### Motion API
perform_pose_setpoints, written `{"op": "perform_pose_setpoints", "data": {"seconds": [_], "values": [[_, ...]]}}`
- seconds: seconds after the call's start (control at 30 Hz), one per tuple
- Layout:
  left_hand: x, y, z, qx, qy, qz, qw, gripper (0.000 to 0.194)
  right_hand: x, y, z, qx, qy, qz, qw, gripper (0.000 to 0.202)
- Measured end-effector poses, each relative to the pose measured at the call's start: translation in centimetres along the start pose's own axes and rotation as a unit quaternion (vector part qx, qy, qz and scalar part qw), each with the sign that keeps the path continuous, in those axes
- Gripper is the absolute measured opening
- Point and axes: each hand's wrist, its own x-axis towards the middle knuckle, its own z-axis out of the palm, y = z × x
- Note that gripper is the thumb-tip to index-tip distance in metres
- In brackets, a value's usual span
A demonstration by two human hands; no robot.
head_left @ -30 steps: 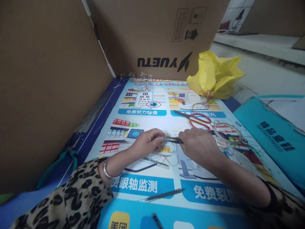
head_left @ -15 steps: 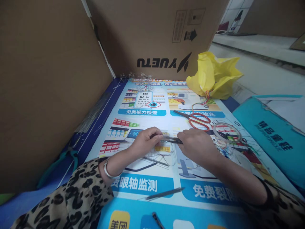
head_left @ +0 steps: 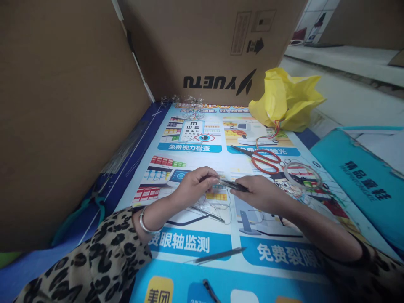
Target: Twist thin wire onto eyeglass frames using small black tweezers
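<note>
My left hand (head_left: pixel 199 185) is closed in a pinch on thin wire. Fine wire loops (head_left: pixel 210 206) spread out below its fingertips, over the printed sheet. My right hand (head_left: pixel 263 192) is closed around dark slim tweezers (head_left: pixel 235 185), whose tips point left to the left fingertips. Whether the tips grip the wire is too small to tell. Nearer the front lies a bundle of thin dark rods (head_left: pixel 219 255). Red-handled scissors (head_left: pixel 265 161) rest beyond my right hand, partly opened.
A clear ring-shaped coil (head_left: pixel 303 174) and small rings lie at the right. Behind stands a yellow paper bag (head_left: pixel 285 101) with coloured cords. Cardboard walls (head_left: pixel 205 50) rise at the back and left. Teal pliers (head_left: pixel 94 204) sit at the left; a teal box (head_left: pixel 356 181) stands right.
My right hand has tilted and lowered slightly, and its fingers have shifted on the tweezers. My left hand keeps its pinch. The whole view has moved a little.
</note>
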Motion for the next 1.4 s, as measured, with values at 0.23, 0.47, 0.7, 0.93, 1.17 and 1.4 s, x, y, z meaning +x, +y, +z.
{"op": "perform_pose_setpoints", "data": {"seconds": [0.23, 0.47, 0.7, 0.93, 1.17, 1.4], "values": [[0.0, 0.3, -0.1, 0.002, -0.024, -0.001, 1.0, 0.015, -0.2, -0.3, -0.1, -0.025, -0.02, -0.015, 0.999, 0.035], [-0.1, 0.8, -0.2, -0.046, -0.07, -0.022, 0.996, 0.012, -0.2, -0.2, -0.1, 0.02, -0.035, -0.061, 0.997, 0.036], [-0.2, 1.0, -0.2, -0.047, -0.09, -0.027, 0.994, 0.016, -0.2, -0.3, -0.2, 0.01, -0.053, -0.07, 0.996, 0.037], [0.0, 0.9, -0.2, 0.001, -0.096, -0.005, 0.995, 0.013, -0.5, -0.7, -0.4, -0.092, -0.042, -0.053, 0.994, 0.039], [0.1, 0.6, -0.5, -0.042, -0.087, -0.027, 0.995, 0.016, -0.4, -0.7, -0.1, -0.088, -0.016, -0.021, 0.996, 0.041], [0.2, 0.4, -0.8, -0.141, -0.087, -0.059, 0.985, 0.018, 0.0, 0.4, -0.4, 0.069, -0.003, -0.086, 0.994, 0.035]]}}
